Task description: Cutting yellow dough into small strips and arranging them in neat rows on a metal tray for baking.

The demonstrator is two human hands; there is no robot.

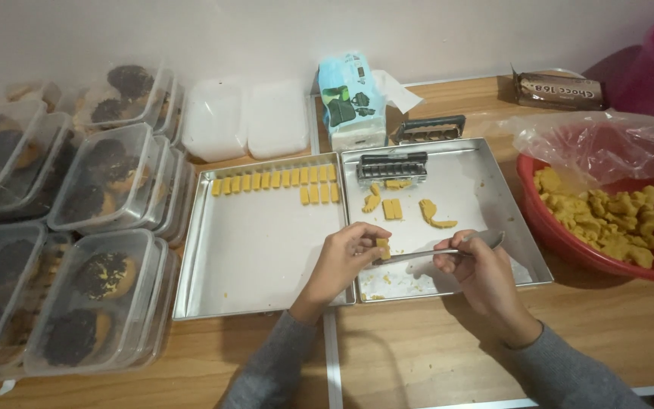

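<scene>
Left hand (pixel 350 254) pinches a small dough piece (pixel 382 248), sitting right at the knife (pixel 448 248) tip; right hand (pixel 474 269) grips the handle, I think.

A small rectangular block of yellow dough (pixel 382 247) sits pinched at the fingertips of the left hand (pixel 346 257), above the seam where two shallow metal trays meet. It is short, blunt-edged and pale yellow, its long side roughly upright. A thin flat metal blade (pixel 448 248), silver and lying nearly level, is gripped in the right hand (pixel 474 269); its tip touches the block's lower side.
</scene>
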